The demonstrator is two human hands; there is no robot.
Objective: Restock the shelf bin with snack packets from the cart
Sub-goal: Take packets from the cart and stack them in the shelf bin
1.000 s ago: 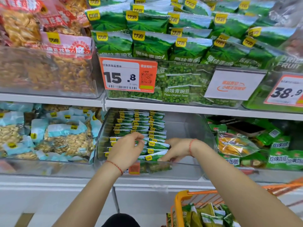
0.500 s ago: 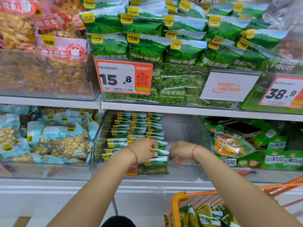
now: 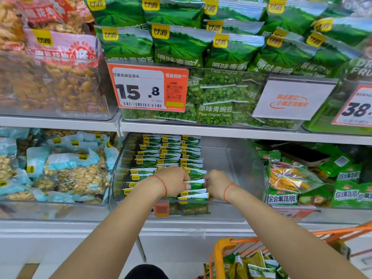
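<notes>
Both forearms reach up and forward from the near edge into the clear shelf bin (image 3: 239, 158) on the lower shelf, wrists slightly bent down, each wearing a thin red cord. The left hand (image 3: 173, 181) lies knuckles-up over the near end of the rows of small green snack packets (image 3: 169, 152), its fingers curled down onto the packets and its thumb tip showing against the front packet (image 3: 196, 185), which it grips from the left. The right hand (image 3: 216, 184) meets that same packet from the right, fingers curled around its edge, so the two hands sit close together with only the packet's width between them. The packets stand upright in three neat rows filling the left half of the bin; the right half of the bin is bare clear plastic. At the near right, the orange cart (image 3: 223, 246) holds more green packets (image 3: 253, 266) lying loose. On the upper shelf above the bin, large green pea bags (image 3: 181, 45) stand behind an orange price tag (image 3: 147, 89) reading 15.8. To the left of the bin sit pale blue nut bags (image 3: 76, 170); to the right, green mixed-crisp bags (image 3: 346, 192).
</notes>
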